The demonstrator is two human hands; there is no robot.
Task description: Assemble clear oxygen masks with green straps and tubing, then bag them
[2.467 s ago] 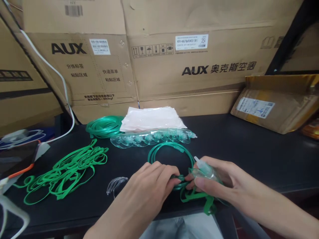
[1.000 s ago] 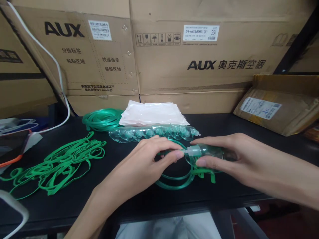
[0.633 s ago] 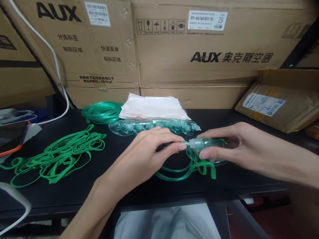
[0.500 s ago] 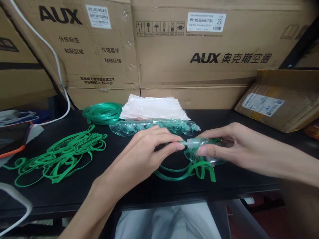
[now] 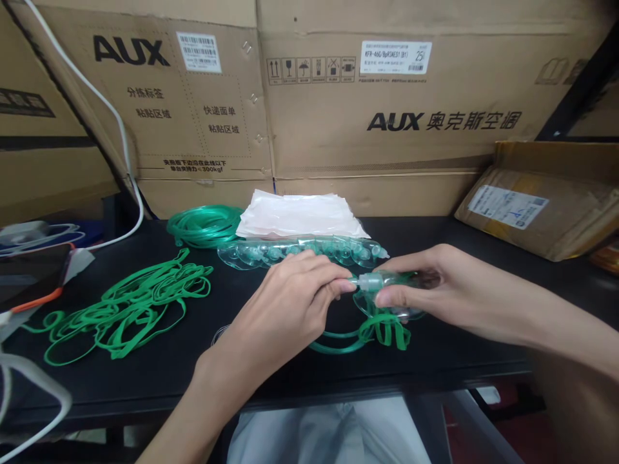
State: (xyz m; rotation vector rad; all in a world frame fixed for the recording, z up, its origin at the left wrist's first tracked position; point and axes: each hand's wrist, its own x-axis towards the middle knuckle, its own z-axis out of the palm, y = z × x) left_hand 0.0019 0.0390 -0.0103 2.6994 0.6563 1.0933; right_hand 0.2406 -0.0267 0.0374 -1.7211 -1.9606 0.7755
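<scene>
Between finger and thumb, my left hand (image 5: 300,293) pinches the end of a clear green tube (image 5: 333,346), right at a translucent connector (image 5: 371,281). The tube's end meets the connector; how deep it sits I cannot tell. My right hand (image 5: 430,283) is closed around a clear green oxygen mask (image 5: 411,314) that carries this connector. From the mask hangs a looped green elastic strap (image 5: 387,332). The tube curves over the black table below my hands, partly hidden by my left hand. Behind them lies a row of nested clear green masks (image 5: 242,254).
White plastic bags (image 5: 300,216) are stacked behind the masks, beside a coil of green tubing (image 5: 203,225). Tangled green elastic straps (image 5: 130,303) lie left, near an orange-edged phone (image 5: 36,274). Large AUX cartons (image 5: 314,142) line the back; a smaller box (image 5: 536,200) stands right.
The camera view has shifted slightly. Both hands keep their grip on the tube and the mask at the connector, and the joint stays in nearly the same place.
</scene>
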